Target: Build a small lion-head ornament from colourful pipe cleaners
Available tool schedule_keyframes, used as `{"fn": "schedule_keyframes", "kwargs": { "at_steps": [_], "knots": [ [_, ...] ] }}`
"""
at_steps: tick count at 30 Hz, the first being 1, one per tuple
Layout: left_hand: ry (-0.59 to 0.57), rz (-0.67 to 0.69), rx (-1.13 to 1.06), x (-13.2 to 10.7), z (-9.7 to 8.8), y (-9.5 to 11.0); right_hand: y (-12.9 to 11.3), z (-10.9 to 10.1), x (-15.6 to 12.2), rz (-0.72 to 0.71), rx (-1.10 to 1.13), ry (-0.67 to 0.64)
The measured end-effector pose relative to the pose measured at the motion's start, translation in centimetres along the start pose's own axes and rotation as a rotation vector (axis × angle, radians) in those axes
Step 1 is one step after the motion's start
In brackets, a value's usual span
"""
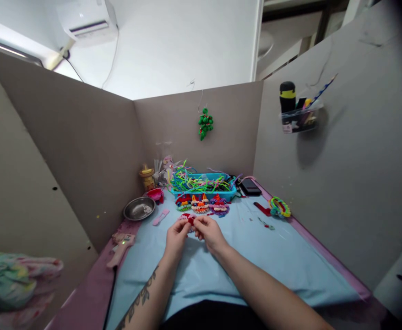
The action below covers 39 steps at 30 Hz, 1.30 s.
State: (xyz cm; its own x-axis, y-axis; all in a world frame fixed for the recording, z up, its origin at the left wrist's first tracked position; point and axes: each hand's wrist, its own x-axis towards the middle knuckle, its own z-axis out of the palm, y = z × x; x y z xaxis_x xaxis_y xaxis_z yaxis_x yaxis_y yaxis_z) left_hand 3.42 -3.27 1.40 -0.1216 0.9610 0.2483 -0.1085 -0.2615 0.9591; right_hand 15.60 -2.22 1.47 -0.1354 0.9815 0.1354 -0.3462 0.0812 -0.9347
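Over the middle of the table, my left hand (177,234) and my right hand (210,233) meet, fingertips pinched on a small red piece (191,221). Whether it is felt or fuzzy wire I cannot tell. Just behind my fingers shows a pink and red fuzzy piece (186,215), partly hidden by them. Beyond it, three colourful fuzzy figures sit in a row: a red and green one (183,203), an orange and white one (200,204) and a purple and red one (219,206).
A turquoise basket (206,194) of fuzzy wires stands at the back. To the left are a metal bowl (139,209), a pink strip (160,217) and a corded glue gun (121,251). Scissors with red handles (262,209), a yellow-green coil (279,207) and a phone (250,187) lie right.
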Motion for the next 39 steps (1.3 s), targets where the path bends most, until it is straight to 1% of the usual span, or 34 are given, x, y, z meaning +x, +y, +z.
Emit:
{"fn": "schedule_keyframes", "kwargs": {
  "at_steps": [3,6,9,15,26,39],
  "knots": [
    [0.010,0.041,-0.018,0.00,-0.01,-0.10,-0.30,0.14,-0.31,0.113,0.145,-0.056],
    [0.055,0.073,-0.013,-0.01,-0.13,-0.20,-0.51,0.16,-0.52,0.157,0.205,-0.081],
    [0.077,0.097,0.002,-0.05,-0.30,-0.13,-0.60,0.15,-0.60,0.150,0.227,-0.107],
    [0.057,0.134,0.026,-0.15,-0.48,0.06,-0.72,0.17,-0.69,0.125,0.212,-0.113],
    [0.019,0.141,0.035,-0.43,-0.18,0.64,-0.91,0.17,-0.93,0.114,0.171,-0.096],
    [0.008,0.170,0.102,-0.37,-0.42,0.16,-0.73,0.03,-0.88,0.127,0.183,-0.105]
  ]
}}
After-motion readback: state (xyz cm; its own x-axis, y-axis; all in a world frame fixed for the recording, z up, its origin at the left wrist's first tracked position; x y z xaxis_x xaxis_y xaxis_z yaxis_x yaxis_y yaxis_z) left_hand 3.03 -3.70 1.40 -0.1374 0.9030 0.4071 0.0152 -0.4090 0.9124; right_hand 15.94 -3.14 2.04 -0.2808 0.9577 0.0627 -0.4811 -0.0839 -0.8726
